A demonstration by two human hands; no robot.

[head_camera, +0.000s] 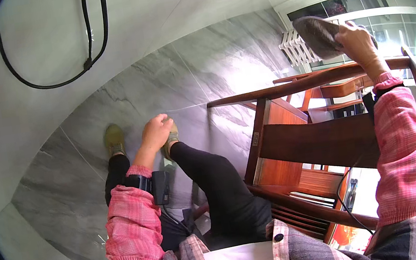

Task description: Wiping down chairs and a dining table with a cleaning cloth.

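Observation:
At the upper right my right hand (357, 43) is closed around a dark grey-brown item (316, 37) with a rounded, flat end; it looks like a shoe or slipper, though the picture does not settle which. That hand is raised past the top rail of a reddish-brown wooden armchair (312, 79). My left hand (157, 131) is empty, its fingers loosely bent, and it appears in front of one olive shoe on my foot. The other olive shoe (114, 139) stands on the grey marbled floor.
Pale wall panels rise at the left and top, with a black cable (62, 85) hanging there. More wooden furniture (319, 182) stands beyond the chair's back. A white rack (296, 47) and a glazed white door (393, 30) are at the upper right.

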